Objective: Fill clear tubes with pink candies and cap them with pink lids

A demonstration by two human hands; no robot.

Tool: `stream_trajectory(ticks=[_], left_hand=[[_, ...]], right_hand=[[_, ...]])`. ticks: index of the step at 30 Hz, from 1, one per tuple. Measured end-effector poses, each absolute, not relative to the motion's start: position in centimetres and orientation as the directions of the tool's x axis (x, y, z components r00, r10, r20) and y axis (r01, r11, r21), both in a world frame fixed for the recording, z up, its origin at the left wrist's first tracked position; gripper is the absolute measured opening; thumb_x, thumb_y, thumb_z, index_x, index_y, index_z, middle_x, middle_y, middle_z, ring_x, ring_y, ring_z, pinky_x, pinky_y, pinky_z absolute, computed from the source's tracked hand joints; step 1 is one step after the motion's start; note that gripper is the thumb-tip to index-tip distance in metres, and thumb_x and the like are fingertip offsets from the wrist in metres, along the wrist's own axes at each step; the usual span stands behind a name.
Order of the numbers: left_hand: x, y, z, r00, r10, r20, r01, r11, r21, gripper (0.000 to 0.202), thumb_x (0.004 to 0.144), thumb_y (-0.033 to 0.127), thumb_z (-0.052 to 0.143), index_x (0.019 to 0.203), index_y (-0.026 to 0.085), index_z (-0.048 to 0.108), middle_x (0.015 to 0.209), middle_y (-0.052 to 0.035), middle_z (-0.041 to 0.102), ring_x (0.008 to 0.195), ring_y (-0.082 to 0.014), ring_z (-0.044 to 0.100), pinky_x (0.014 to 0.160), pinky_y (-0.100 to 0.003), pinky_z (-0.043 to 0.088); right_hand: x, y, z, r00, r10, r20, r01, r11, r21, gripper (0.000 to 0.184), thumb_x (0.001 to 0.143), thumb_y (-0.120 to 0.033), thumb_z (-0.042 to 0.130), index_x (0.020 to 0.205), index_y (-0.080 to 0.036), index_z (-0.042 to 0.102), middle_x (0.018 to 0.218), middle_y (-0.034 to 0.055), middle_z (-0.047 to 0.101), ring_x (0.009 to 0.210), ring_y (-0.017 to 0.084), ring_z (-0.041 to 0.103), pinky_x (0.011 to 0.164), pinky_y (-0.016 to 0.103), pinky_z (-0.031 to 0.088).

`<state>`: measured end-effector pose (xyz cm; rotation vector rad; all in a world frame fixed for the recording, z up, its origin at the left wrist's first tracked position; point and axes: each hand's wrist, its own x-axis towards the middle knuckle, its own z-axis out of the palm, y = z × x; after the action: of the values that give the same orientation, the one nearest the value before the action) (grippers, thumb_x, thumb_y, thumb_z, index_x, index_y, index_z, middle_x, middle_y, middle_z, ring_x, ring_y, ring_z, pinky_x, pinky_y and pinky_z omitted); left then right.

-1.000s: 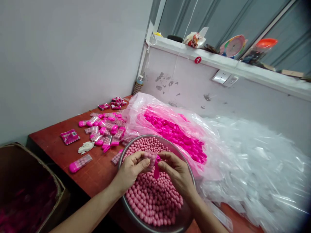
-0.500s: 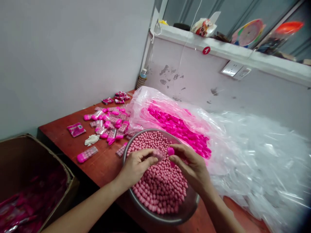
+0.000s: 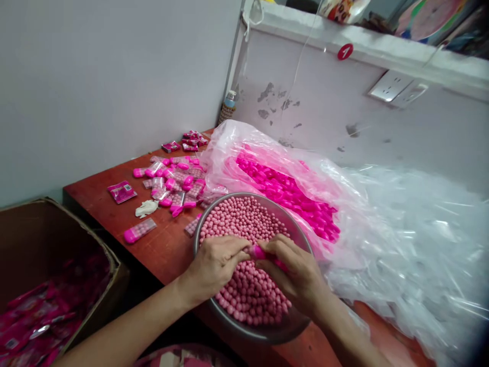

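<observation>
Above a metal bowl (image 3: 263, 339) of small pink balls (image 3: 244, 216), my two hands meet. My left hand (image 3: 214, 265) is closed around a small clear container, mostly hidden by the fingers. My right hand (image 3: 296, 270) pinches a bright pink cap (image 3: 258, 252), which touches the container's end. Whether the cap is fully seated, I cannot tell. Left of the bowl lies a pile of capped clear containers (image 3: 178, 181) filled with pink balls, and one more filled container (image 3: 140, 230) lies apart nearer the table edge.
Behind the bowl an opened plastic bag (image 3: 225, 148) holds many pink caps (image 3: 282, 191). Clear plastic (image 3: 412, 244) covers the table's right side. Pink packets (image 3: 122, 192) and a white crumpled piece (image 3: 146, 208) lie on the red table (image 3: 95, 196). A cardboard box (image 3: 118, 278) with pink packets stands lower left.
My hands have come together, bringing the pink cap against the clear container's end. The camera view has tilted down, and a round container's rim now shows at the bottom edge.
</observation>
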<state>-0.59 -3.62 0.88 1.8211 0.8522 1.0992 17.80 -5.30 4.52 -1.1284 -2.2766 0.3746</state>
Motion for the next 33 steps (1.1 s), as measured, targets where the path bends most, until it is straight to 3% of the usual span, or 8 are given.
stream_trajectory(ticks=[4, 7, 11, 13, 19, 22, 26, 33], left_hand=[[-0.6, -3.6, 0.8, 0.398, 0.843, 0.362, 0.156, -0.450, 0.879, 0.026, 0.084, 0.018, 0.052, 0.103, 0.023, 0.069, 0.088, -0.0060, 0.072, 0.080, -0.0195, 0.065, 0.076, -0.027, 0.046], [-0.6, -3.1, 0.9, 0.342, 0.898, 0.276, 0.103, -0.328, 0.939, 0.023, 0.081, 0.018, 0.056, 0.098, 0.022, 0.071, 0.087, -0.0052, 0.072, 0.084, -0.0203, 0.065, 0.079, -0.028, 0.047], [-0.6, -2.3, 0.8, 0.340, 0.936, 0.088, -0.187, -0.024, 0.982, 0.025, 0.079, 0.021, 0.059, 0.101, 0.020, 0.070, 0.092, -0.0043, 0.073, 0.089, -0.0225, 0.065, 0.081, -0.031, 0.049], [-0.6, -2.1, 0.6, 0.340, 0.939, 0.054, -0.276, 0.045, 0.960, 0.027, 0.079, 0.022, 0.060, 0.104, 0.019, 0.069, 0.096, -0.0047, 0.072, 0.091, -0.0229, 0.064, 0.081, -0.032, 0.049], [-0.7, -2.3, 0.6, 0.341, 0.911, 0.232, -0.099, -0.211, 0.973, 0.021, 0.079, 0.021, 0.062, 0.097, 0.023, 0.072, 0.094, -0.0036, 0.072, 0.099, -0.0214, 0.059, 0.091, -0.032, 0.043], [-0.7, -2.5, 0.6, 0.371, 0.870, 0.324, -0.014, -0.344, 0.939, 0.021, 0.080, 0.019, 0.061, 0.097, 0.025, 0.072, 0.091, -0.0024, 0.072, 0.111, -0.0213, 0.050, 0.098, -0.034, 0.036], [-0.7, -2.5, 0.5, 0.375, 0.862, 0.340, 0.009, -0.370, 0.929, 0.024, 0.081, 0.015, 0.059, 0.099, 0.025, 0.071, 0.090, -0.0019, 0.072, 0.113, -0.0205, 0.048, 0.099, -0.034, 0.036], [-1.0, -2.5, 0.5, 0.363, 0.848, 0.386, 0.062, -0.435, 0.898, 0.020, 0.079, 0.009, 0.058, 0.090, 0.018, 0.073, 0.083, -0.0048, 0.071, 0.102, -0.0199, 0.054, 0.092, -0.031, 0.041]], right_hand=[[17.4, -5.5, 3.9, -0.446, 0.815, 0.371, 0.632, 0.580, -0.514, 0.005, 0.084, -0.019, 0.053, 0.087, -0.021, 0.056, 0.072, 0.0027, 0.054, 0.063, 0.014, 0.052, 0.056, 0.025, 0.042], [17.3, -4.9, 3.8, -0.346, 0.843, 0.412, 0.582, 0.537, -0.611, 0.011, 0.079, -0.021, 0.062, 0.090, -0.022, 0.061, 0.073, 0.0023, 0.057, 0.066, 0.015, 0.054, 0.059, 0.027, 0.044], [18.2, -4.6, 3.6, -0.263, 0.940, 0.216, 0.228, 0.278, -0.933, 0.041, 0.070, -0.030, 0.072, 0.110, -0.030, 0.060, 0.101, 0.0043, 0.065, 0.090, 0.021, 0.061, 0.073, 0.032, 0.051], [19.1, -4.7, 3.1, -0.259, 0.958, 0.123, 0.032, 0.136, -0.990, 0.051, 0.066, -0.032, 0.075, 0.114, -0.032, 0.058, 0.115, 0.0044, 0.061, 0.104, 0.023, 0.057, 0.084, 0.036, 0.050], [20.1, -4.2, 1.8, -0.137, 0.991, 0.012, -0.174, -0.012, -0.985, 0.032, 0.064, -0.036, 0.076, 0.093, -0.026, 0.068, 0.094, 0.0038, 0.069, 0.085, 0.020, 0.064, 0.078, 0.033, 0.052], [19.1, -3.5, 2.4, -0.264, 0.957, -0.124, -0.160, -0.170, -0.972, 0.041, 0.064, -0.042, 0.075, 0.098, -0.021, 0.067, 0.100, 0.0078, 0.067, 0.092, 0.023, 0.063, 0.084, 0.039, 0.049], [17.7, -3.4, 3.2, -0.477, 0.830, -0.290, -0.188, -0.419, -0.888, 0.038, 0.071, -0.038, 0.069, 0.101, -0.016, 0.067, 0.100, 0.0110, 0.067, 0.094, 0.025, 0.062, 0.084, 0.046, 0.048], [16.3, -3.5, 2.1, -0.432, 0.842, -0.323, -0.340, -0.484, -0.806, 0.022, 0.070, -0.026, 0.067, 0.087, -0.013, 0.070, 0.084, 0.0092, 0.070, 0.087, 0.024, 0.064, 0.082, 0.043, 0.050]])
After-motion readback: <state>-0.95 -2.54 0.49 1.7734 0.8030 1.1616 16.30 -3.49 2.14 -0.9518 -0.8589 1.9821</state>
